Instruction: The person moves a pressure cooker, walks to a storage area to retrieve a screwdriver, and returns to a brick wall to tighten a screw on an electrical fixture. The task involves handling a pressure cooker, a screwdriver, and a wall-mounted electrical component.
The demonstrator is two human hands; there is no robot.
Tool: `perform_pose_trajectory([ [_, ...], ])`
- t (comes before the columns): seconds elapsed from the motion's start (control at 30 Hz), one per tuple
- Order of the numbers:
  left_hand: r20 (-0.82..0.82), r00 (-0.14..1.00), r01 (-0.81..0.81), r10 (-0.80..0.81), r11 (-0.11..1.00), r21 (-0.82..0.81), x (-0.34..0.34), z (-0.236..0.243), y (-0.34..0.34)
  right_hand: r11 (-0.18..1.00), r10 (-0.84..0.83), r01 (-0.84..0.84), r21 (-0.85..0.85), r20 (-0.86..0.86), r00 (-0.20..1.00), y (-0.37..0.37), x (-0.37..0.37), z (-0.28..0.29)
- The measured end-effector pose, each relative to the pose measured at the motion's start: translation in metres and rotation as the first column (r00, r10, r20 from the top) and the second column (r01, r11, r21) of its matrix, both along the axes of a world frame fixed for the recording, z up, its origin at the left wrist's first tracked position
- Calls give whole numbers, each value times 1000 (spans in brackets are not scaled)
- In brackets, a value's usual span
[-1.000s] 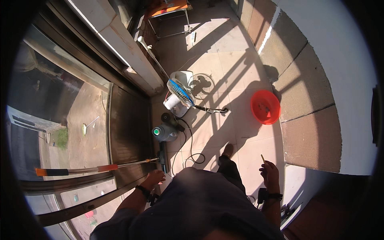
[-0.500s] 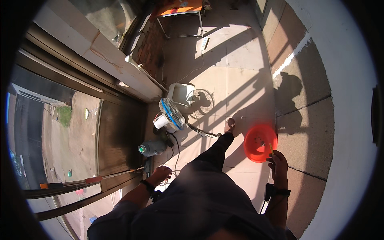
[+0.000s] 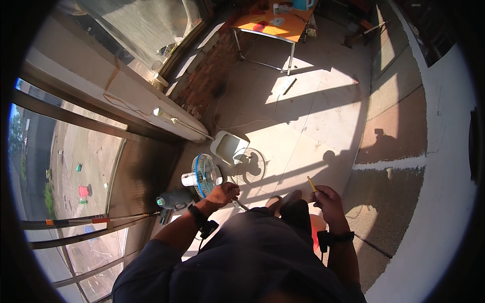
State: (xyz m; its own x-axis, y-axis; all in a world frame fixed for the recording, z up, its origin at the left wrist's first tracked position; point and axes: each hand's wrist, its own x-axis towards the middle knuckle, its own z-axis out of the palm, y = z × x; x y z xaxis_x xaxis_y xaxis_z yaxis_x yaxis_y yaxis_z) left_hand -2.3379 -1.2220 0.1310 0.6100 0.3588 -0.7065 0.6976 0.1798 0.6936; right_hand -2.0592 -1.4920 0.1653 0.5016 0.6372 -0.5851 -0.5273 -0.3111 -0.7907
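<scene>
My right hand (image 3: 328, 202) is closed around a thin yellow stick-like tool (image 3: 311, 184), which points up and away from the fingers. Its exact kind is too small to tell. My left hand (image 3: 223, 195) has its fingers pinched together in front of my body; whatever is between them, if anything, cannot be made out. Just beyond the left hand stands a white fan (image 3: 204, 175) with a blue rim around its cage. A red basin (image 3: 317, 233) on the floor is mostly hidden behind my right forearm and body.
Left of the fan is a grey jug-like container (image 3: 174, 201) with a green cap. A white plastic seat (image 3: 230, 147) stands past the fan. Farther off are a power strip (image 3: 289, 86) with its cord and an orange-topped folding table (image 3: 275, 29). A low wall (image 3: 394, 118) runs along the right.
I have stepped forward, so the red basin now lies beside my body and the table looks nearer. My left hand has risen toward the fan. My right hand still holds the yellow tool.
</scene>
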Motion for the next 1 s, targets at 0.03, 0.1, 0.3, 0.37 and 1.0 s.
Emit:
perform_pose_trajectory([
  [0.03, 36, 999, 7, -8, 1000, 21, 26, 10, 6, 997, 71, -71, 11, -13, 997, 22, 21, -1],
  [0.1, 82, 996, -36, 37, 999, -14, 73, 7, 15, 980, 198, -197, 33, -33, 980, 70, 57, -2],
  [0.3, 189, 948, -219, 257, 954, -203, 207, 25, 51, 809, 576, -579, 100, 57, 816, 216, 141, -31],
  [0.37, 182, 913, -309, 364, 911, -273, 244, 27, 68, 777, 619, -612, 146, -3, 786, 255, 159, -46],
  [1.0, -34, 257, -867, 966, 215, -450, 289, -118, 394, 692, 665, -653, -307, -81, 743, 511, 283, -162],
])
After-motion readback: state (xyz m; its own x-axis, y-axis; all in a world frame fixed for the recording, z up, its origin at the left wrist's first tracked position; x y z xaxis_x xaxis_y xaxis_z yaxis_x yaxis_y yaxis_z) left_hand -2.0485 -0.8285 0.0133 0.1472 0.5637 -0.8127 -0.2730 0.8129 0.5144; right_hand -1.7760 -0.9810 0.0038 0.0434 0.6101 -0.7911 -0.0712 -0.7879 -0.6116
